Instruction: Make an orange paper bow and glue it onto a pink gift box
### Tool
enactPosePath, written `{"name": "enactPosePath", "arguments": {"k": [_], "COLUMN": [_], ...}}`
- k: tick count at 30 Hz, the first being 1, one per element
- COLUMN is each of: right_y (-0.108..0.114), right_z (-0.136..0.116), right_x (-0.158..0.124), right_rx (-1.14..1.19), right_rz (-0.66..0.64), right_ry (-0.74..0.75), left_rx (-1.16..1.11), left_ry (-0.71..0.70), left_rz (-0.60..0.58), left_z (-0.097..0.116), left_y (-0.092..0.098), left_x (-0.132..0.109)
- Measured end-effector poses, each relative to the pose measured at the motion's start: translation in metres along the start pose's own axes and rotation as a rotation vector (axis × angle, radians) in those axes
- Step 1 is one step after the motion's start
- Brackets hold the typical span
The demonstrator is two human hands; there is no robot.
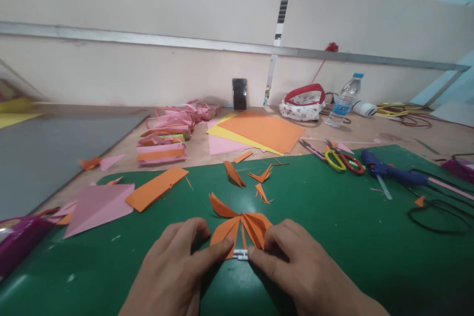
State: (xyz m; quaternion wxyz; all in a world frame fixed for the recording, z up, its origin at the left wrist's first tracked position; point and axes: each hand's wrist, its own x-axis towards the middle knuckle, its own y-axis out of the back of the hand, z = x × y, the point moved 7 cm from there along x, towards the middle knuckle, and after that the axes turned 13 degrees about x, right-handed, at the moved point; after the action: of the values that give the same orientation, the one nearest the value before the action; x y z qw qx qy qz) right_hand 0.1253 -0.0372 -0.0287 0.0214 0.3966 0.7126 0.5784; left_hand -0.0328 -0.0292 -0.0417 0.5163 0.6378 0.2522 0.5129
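Note:
An orange folded paper shape (240,224), fanned like a butterfly or bow, lies on the green cutting mat (333,237) in front of me. My left hand (177,266) and my right hand (299,271) both pinch its lower edge with thumb and forefinger. Between the fingertips sits a small white-silver piece (240,255), which looks like a staple or clip at the paper's base. Several small orange paper scraps (259,182) lie just beyond the shape.
An orange strip (157,187) and a pink sheet (98,207) lie left on the mat. Scissors (342,160) and a blue glue gun (388,170) lie right. Paper sheets (259,131), pink-orange paper rings (166,133), a phone (239,94) and a water bottle (342,101) stand behind.

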Motion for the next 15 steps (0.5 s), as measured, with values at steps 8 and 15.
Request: {"name": "enactPosePath", "arguments": {"k": [8, 15], "right_y": [-0.0026, 0.0043], "right_z": [0.0022, 0.0006], "right_x": [-0.0025, -0.0091], "right_rx": [-0.033, 0.050], "right_rz": [0.000, -0.047], "right_ry": [0.015, 0.005], "left_rx": [0.047, -0.020], "left_ry": [-0.068, -0.068], "left_rz": [-0.048, -0.002], "left_z": [0.0024, -0.0068], "left_y": [-0.0003, -0.0011], "left_x": [0.0031, 0.0031]}}
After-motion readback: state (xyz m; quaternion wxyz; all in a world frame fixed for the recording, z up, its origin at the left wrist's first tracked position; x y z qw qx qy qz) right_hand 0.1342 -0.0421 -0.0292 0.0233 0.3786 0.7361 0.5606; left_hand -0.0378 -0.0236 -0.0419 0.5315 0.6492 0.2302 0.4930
